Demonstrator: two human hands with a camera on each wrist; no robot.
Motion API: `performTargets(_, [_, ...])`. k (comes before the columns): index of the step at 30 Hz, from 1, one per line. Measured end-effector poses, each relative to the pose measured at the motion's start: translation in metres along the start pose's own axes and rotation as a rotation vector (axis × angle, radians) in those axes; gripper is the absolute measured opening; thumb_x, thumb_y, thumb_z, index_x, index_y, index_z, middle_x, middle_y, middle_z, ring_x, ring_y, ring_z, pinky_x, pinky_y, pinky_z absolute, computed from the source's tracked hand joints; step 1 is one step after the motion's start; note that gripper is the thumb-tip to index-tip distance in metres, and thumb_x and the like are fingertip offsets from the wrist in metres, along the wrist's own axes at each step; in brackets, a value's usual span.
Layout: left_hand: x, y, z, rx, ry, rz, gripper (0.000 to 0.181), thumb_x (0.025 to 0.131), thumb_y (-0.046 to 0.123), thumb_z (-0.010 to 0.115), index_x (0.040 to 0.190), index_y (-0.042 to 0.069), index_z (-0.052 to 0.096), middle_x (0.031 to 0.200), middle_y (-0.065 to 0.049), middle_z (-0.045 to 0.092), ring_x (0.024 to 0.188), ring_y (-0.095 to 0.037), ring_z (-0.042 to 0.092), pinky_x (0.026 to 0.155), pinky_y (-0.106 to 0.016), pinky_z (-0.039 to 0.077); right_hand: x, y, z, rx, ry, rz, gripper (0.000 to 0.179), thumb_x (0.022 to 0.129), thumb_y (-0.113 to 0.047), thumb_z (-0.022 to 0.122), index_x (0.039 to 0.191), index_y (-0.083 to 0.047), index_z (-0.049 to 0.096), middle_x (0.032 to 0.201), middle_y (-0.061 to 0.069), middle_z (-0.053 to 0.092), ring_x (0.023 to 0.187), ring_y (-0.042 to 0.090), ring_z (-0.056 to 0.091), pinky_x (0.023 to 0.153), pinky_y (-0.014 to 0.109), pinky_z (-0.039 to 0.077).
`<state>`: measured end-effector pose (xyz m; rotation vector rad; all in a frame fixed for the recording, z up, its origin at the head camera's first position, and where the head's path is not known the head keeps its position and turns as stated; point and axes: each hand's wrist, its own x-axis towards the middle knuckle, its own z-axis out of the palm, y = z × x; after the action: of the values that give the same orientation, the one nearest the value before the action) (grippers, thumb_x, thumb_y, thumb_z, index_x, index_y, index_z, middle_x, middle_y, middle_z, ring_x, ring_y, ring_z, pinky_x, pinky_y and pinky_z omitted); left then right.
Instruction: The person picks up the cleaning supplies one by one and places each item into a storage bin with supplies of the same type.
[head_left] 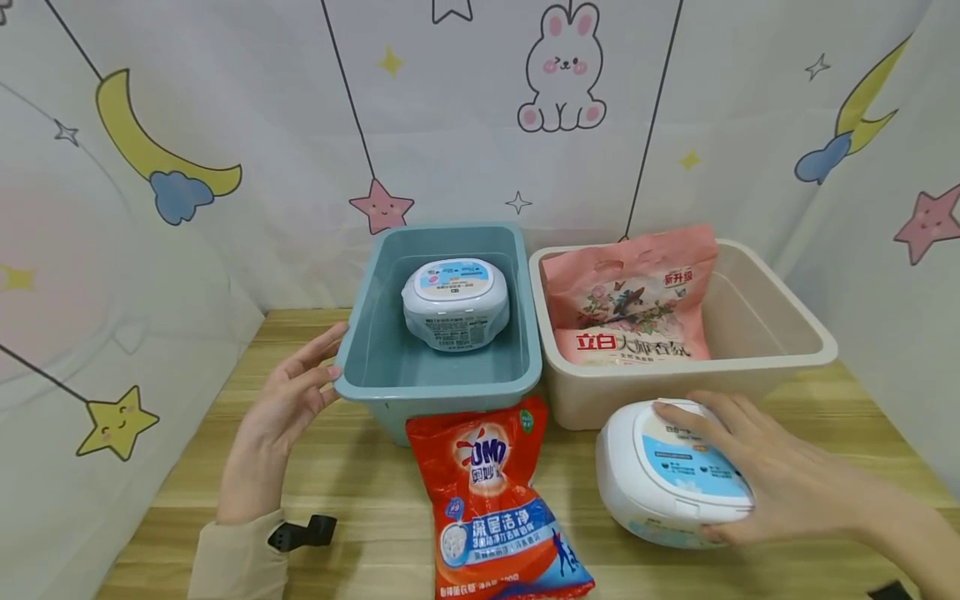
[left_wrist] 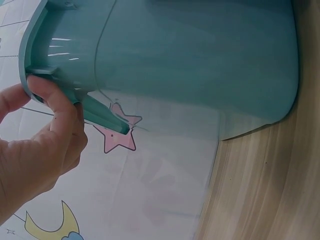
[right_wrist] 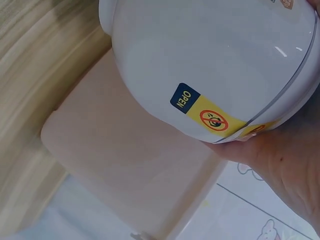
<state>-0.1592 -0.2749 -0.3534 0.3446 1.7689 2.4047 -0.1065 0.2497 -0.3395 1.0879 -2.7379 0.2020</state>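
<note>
My right hand (head_left: 780,475) grips a white lidded tub (head_left: 637,475) with a blue label, tilted in front of the beige bin (head_left: 750,375). A yellow sticker marked OPEN shows on this tub in the right wrist view. With thumb and fingers, my left hand (head_left: 281,408) pinches the rim of the teal bin (head_left: 450,392) at its left side; in the left wrist view the thumb presses under the rim. Inside the teal bin stands a similar white tub (head_left: 455,304). A red bag of washing powder (head_left: 487,500) lies just in front of that bin.
A pink bag (head_left: 630,300) of detergent leans inside the beige bin, on its left side. Both bins stand side by side on a wood-grain table (head_left: 352,500). Behind them hangs a white curtain (head_left: 465,108) printed with stars, moons and a rabbit.
</note>
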Motion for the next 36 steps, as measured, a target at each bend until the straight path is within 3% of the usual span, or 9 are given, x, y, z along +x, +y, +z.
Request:
performTargets(7, [0.000,0.001,0.001,-0.004,0.009,0.004,0.052,0.097,-0.004,0.044,0.147,0.010,0.039,0.124,-0.002,0.049,0.101,-0.010,0.063,0.082,-0.023,0.055,0.003,-0.003,-0.011,-0.048,0.027,-0.043,0.111,0.054,-0.071,0.079,0.147,-0.026,0.037,0.137,-0.003,0.038,0.118,0.010,0.034,0.081,0.036,0.044])
performTargets(21, [0.000,0.000,0.001,0.005,0.013,-0.004,0.052,0.097,-0.003,0.045,0.147,0.011,0.039,0.124,-0.001,0.049,0.101,-0.009,0.063,0.082,-0.023,0.055,0.006,-0.009,-0.030,-0.080,0.022,-0.048,0.113,0.053,-0.071,0.080,0.147,-0.027,0.037,0.139,-0.005,0.037,0.115,0.008,0.034,0.078,0.035,0.046])
performTargets(28, [0.000,-0.001,0.000,0.010,0.024,-0.010,0.055,0.097,-0.003,0.045,0.150,0.007,0.031,0.125,-0.002,0.048,0.101,-0.009,0.063,0.081,-0.022,0.055,0.008,-0.017,-0.043,-0.080,-0.034,0.025,0.113,0.053,-0.074,0.078,0.149,-0.035,0.032,0.141,-0.008,0.033,0.117,0.009,0.035,0.078,0.036,0.050])
performTargets(36, [0.000,0.000,0.002,0.017,0.029,-0.015,0.054,0.097,-0.001,0.046,0.149,0.009,0.035,0.126,-0.003,0.047,0.101,-0.009,0.062,0.081,-0.022,0.055,0.015,-0.023,-0.058,-0.069,-0.018,0.002,0.111,0.054,-0.074,0.077,0.148,-0.033,0.034,0.140,-0.001,0.036,0.114,0.013,0.040,0.074,0.035,0.048])
